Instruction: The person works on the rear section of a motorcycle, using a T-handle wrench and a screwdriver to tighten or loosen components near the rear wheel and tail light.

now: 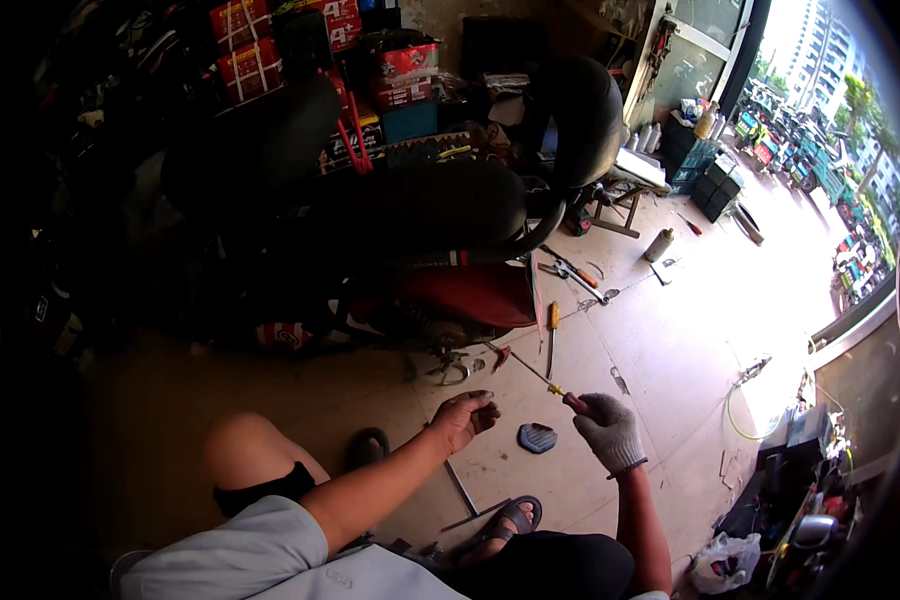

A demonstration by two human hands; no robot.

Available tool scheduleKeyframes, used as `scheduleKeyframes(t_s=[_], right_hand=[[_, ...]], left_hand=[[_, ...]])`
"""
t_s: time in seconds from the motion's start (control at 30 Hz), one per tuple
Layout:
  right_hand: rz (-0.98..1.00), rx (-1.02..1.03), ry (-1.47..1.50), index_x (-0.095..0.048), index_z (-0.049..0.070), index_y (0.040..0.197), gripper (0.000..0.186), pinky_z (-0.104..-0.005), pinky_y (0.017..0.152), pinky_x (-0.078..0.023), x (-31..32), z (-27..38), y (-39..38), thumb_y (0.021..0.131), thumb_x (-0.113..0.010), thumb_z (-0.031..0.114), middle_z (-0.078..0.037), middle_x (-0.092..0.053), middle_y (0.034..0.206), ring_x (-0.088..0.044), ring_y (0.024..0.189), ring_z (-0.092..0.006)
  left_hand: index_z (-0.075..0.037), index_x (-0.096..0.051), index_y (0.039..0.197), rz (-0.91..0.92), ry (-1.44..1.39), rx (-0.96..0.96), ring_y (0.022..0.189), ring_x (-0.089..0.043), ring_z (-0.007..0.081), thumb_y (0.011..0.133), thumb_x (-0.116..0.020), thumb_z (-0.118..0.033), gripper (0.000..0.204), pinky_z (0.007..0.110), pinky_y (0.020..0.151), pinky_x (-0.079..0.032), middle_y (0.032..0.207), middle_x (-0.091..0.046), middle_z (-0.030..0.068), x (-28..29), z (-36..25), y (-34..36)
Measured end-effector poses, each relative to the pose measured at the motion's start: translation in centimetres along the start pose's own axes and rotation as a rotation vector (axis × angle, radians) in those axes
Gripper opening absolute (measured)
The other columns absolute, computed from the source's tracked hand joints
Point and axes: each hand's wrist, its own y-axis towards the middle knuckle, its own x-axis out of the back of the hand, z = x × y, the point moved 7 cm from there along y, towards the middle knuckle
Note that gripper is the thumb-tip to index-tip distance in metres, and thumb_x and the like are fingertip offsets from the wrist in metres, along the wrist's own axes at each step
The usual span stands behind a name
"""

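Head view: thin-shafted tool [554, 388] juts forward-left from gloved right grip [611, 433].

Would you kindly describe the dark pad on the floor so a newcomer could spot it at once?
From the black-seated vehicle with the red side panel, go down the picture to the pale tiled floor. Between the bare left hand and gloved right hand lies the dark pad, broad and rounded, unlike the slim, yellow-handled screwdriver above it in view.

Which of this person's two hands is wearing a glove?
The right hand, gripping the reddish handle of a long-shafted tool: a grey knitted glove covers it to the wrist. The left hand is bare.
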Motion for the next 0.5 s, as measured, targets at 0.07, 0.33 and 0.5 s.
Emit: scheduleKeyframes(t_s=[0.07, 0.33, 0.5], right_hand=[[0.034, 0.047, -0.030, -0.071, -0.002, 0.119, 0.036, -0.0304, 0.086, -0.057, 1.0, 7.0, -1.7, 0.086, -0.076, 0.010, -0.010, -0.076, 0.103, -0.071, 0.096, -0.0141], [0.126, 0.119, -0.020, -0.067, -0.005, 0.126, 0.038, -0.0305, 0.093, -0.057, -3.0, 23.2, -10.6, 0.089, -0.070, 0.002, -0.012, -0.076, 0.117, -0.070, 0.106, -0.0139], [0.009, 0.108, 0.164, -0.066, -0.008, 0.127, 0.040, -0.0289, 0.094, -0.057, -12.1, 18.0, -13.8, 0.090, -0.074, 0.004, -0.014, -0.076, 0.119, -0.071, 0.109, -0.0164]], left_hand=[[-0.008, -0.069, 0.111, 0.052, -0.077, -0.058, 0.095, -0.074, 0.0238, 0.099, -0.070, -0.015, 0.014, 0.035, 0.082, -0.062, 0.101, -0.075, 0.0089, -1.2, -2.7, -3.5], [0.000, -0.066, 0.119, 0.323, -0.352, -0.156, 0.107, -0.073, 0.0289, 0.102, -0.064, -0.017, 0.024, 0.039, 0.095, -0.062, 0.116, -0.073, 0.0161, -3.5, -7.3, -11.9], [0.000, -0.066, 0.123, 0.492, -0.395, -0.185, 0.110, -0.072, 0.0276, 0.102, -0.066, -0.024, 0.032, 0.039, 0.099, -0.060, 0.115, -0.074, 0.0151, -1.7, -9.9, -12.6]])
